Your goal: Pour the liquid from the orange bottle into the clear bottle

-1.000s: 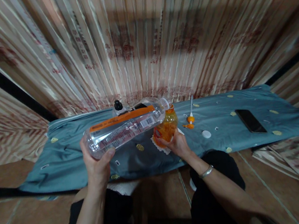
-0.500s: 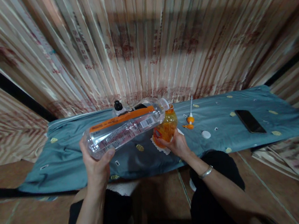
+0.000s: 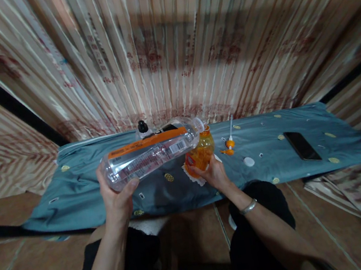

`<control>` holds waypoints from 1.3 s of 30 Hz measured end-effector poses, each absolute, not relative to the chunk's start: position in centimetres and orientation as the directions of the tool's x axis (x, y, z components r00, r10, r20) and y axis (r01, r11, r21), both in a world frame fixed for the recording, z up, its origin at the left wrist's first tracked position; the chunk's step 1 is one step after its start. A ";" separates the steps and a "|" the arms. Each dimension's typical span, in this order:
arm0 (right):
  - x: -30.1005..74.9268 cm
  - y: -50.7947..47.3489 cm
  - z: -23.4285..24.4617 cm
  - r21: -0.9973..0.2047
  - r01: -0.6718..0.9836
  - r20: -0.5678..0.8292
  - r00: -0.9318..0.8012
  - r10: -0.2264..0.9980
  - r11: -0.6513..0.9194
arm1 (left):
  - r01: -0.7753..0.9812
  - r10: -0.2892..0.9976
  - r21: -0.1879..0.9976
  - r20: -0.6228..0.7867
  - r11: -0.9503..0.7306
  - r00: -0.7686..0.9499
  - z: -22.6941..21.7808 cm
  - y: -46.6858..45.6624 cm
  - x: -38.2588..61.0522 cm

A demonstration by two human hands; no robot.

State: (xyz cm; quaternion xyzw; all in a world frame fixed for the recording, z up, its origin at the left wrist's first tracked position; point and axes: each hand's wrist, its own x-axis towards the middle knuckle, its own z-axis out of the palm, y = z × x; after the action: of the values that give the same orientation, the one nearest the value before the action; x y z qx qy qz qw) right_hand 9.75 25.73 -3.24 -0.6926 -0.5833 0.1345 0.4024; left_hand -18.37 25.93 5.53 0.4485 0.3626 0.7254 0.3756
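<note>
My left hand (image 3: 117,197) is closed round the base of a large clear plastic bottle (image 3: 149,154) with an orange and silver label. The bottle lies tilted almost level, and its uncapped mouth is over the neck of an orange see-through bottle (image 3: 201,152). Round the lower part of that orange bottle my right hand (image 3: 214,173) is wrapped, holding it leaned to the right. Beneath it, a white paper (image 3: 193,179) shows on the cloth. An orange pump top (image 3: 228,143) with a pale tube lies to the right, near a round white cap (image 3: 248,161).
A blue-green cloth with yellow prints (image 3: 81,189) covers the low table. A dark phone (image 3: 301,146) rests on its right side. Behind the large bottle stands a black-topped bottle (image 3: 142,126), partly hidden. Striped curtains (image 3: 166,53) hang behind, and dark poles (image 3: 6,96) slant at the sides.
Hardly anything differs. Both hands keep their grips, and the clear bottle's mouth stays over the orange bottle's neck.
</note>
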 end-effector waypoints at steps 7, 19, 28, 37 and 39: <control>9.8 25.7 -3.2 -0.708 0.706 0.278 0.282 0.919 -0.002 | -0.225 0.876 0.867 0.369 -0.445 -0.312 5.5 25.9 -18.4; 9.8 25.7 -3.0 -0.718 0.696 0.278 0.275 0.921 0.009 | -0.184 0.873 0.876 0.381 -0.446 -0.304 5.8 25.9 -18.3; 9.7 25.6 -2.9 -0.714 0.700 0.256 0.282 0.925 -0.016 | -0.195 0.874 0.877 0.368 -0.439 -0.317 5.7 25.8 -18.3; 9.8 25.6 -2.6 -0.714 0.700 0.230 0.278 0.933 -0.033 | -0.197 0.871 0.874 0.369 -0.444 -0.325 5.8 25.8 -18.3; 9.8 25.6 -2.6 -0.717 0.697 0.237 0.274 0.932 -0.023 | -0.190 0.873 0.877 0.369 -0.441 -0.319 5.8 25.8 -18.3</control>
State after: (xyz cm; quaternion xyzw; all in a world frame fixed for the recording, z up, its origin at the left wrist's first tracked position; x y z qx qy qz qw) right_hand 9.81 25.62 -2.58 -0.6989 -0.5828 0.1523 0.3856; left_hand -18.31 25.76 5.76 0.4515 0.3781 0.7188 0.3697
